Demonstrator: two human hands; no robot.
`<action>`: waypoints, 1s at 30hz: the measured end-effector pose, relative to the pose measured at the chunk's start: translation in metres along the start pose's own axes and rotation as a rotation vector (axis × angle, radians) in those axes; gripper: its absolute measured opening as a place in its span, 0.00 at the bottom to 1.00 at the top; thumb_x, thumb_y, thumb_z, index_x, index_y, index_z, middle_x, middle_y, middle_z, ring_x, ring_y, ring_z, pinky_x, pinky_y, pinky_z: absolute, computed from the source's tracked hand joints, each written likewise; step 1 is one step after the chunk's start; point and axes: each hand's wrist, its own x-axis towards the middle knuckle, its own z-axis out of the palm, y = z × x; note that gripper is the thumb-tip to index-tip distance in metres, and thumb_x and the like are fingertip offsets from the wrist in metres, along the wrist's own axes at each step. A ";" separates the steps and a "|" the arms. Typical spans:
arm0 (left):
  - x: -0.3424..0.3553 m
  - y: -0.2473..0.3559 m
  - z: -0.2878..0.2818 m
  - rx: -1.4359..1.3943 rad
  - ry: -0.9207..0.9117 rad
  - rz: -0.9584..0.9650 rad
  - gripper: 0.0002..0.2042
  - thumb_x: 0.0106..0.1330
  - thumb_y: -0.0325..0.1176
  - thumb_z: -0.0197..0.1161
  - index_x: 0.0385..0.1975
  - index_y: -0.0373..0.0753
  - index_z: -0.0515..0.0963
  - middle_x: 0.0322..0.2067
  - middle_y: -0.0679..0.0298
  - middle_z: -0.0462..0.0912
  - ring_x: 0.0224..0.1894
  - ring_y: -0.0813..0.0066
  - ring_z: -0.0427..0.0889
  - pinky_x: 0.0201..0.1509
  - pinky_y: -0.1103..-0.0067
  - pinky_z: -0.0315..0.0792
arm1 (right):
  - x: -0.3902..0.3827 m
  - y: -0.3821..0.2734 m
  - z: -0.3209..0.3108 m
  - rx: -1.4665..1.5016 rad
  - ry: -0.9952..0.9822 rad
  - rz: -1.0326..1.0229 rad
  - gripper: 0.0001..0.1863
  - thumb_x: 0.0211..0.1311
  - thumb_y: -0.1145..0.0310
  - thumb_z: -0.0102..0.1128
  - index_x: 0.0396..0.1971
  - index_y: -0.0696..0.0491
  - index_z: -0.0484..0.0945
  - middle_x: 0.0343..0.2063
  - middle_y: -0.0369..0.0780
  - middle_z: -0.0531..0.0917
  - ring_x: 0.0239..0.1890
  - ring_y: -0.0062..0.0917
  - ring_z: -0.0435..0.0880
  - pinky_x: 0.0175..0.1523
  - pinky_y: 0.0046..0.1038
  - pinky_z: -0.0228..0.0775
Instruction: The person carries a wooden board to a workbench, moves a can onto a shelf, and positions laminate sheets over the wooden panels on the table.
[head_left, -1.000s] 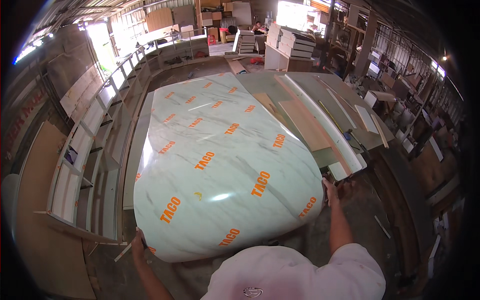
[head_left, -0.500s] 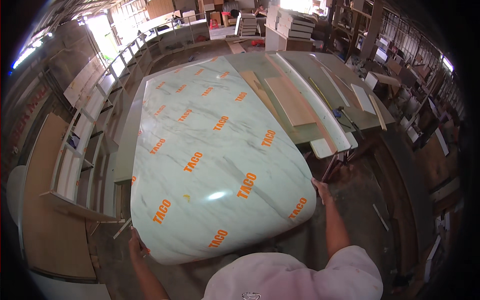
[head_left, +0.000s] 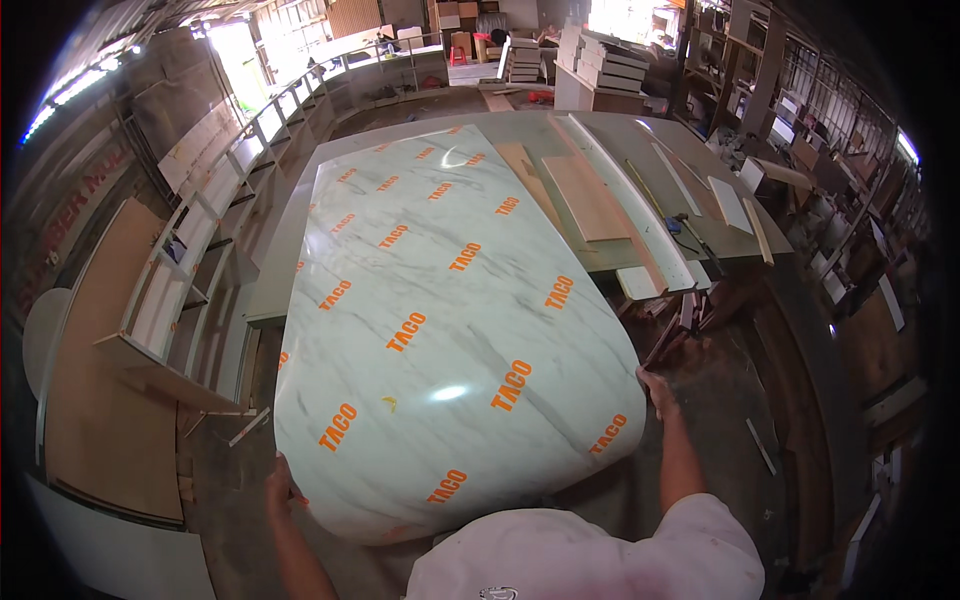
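- The left hand (head_left: pixel 282 488) grips the near left edge of the marbled sheet (head_left: pixel 440 330); I cannot tell how far it wraps underneath.
- The right hand (head_left: pixel 655 390) grips the opposite edge, slightly farther forward.
- The sheet spans between both hands, long axis running ahead of them, near end curving down, far end over the table (head_left: pixel 515 128).
- Neither hand is nearer: both touch it.

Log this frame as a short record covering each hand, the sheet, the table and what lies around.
Left hand: holds the sheet's near left edge
Right hand: holds its near right edge
Sheet: marble-patterned, orange print, near end curving down
Table: under the sheet's far part
Right of sheet: brown board, on the table
Far left: shelf frame
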 end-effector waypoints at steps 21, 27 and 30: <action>-0.149 -0.334 -0.107 0.380 -0.435 -0.270 0.46 0.58 0.76 0.42 0.43 0.30 0.80 0.35 0.50 0.84 0.35 0.59 0.85 0.41 0.68 0.81 | -0.318 0.201 -0.087 -0.169 0.264 0.143 0.34 0.58 0.40 0.59 0.44 0.60 0.81 0.38 0.40 0.83 0.40 0.24 0.80 0.47 0.30 0.70; -0.198 -0.370 -0.135 0.502 -0.456 -0.314 0.49 0.55 0.79 0.40 0.49 0.31 0.78 0.39 0.49 0.83 0.40 0.58 0.84 0.45 0.68 0.80 | -0.368 0.246 -0.106 -0.126 0.264 0.128 0.33 0.56 0.39 0.61 0.40 0.60 0.82 0.35 0.40 0.83 0.38 0.22 0.79 0.47 0.29 0.70; -0.204 -0.387 -0.135 0.536 -0.489 -0.326 0.50 0.54 0.80 0.40 0.52 0.33 0.76 0.42 0.48 0.82 0.42 0.58 0.84 0.46 0.68 0.79 | -0.385 0.254 -0.112 -0.165 0.297 0.041 0.27 0.56 0.42 0.64 0.30 0.57 0.81 0.28 0.35 0.81 0.31 0.19 0.76 0.39 0.26 0.68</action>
